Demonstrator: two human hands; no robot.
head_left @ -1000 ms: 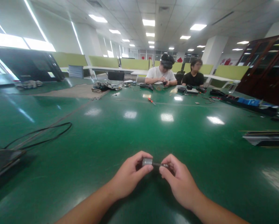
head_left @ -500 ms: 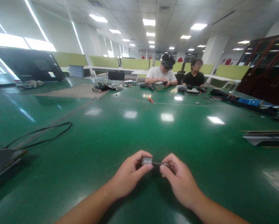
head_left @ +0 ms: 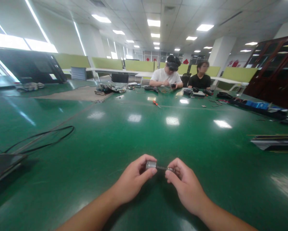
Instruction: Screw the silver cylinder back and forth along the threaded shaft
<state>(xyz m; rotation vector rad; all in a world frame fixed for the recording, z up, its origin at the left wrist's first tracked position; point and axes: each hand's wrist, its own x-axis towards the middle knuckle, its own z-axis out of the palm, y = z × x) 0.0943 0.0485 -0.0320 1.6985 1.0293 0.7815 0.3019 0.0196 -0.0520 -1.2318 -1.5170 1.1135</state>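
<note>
A small silver metal cylinder [head_left: 151,165], which looks like a little motor, lies between the thumb and fingers of my left hand [head_left: 131,181]. From its right end a thin dark strip or shaft [head_left: 161,167] runs across to my right hand [head_left: 188,187]. There, my thumb and forefinger pinch a small metallic end piece [head_left: 170,169]; most of it is hidden by the fingers. I cannot tell whether the parts are one item. Both hands are held low over the green tabletop [head_left: 124,141].
An orange screwdriver [head_left: 155,103] lies farther out. At left are a dark flat device [head_left: 6,166] and a looped black cable [head_left: 62,138]; at right, dark metal strips [head_left: 276,142]. Two people, one in a white shirt [head_left: 165,77], sit across the table among scattered parts.
The silver cylinder and my left fingers have shifted very slightly left. My right hand keeps its place. Across the table, the person in white has moved their hands.
</note>
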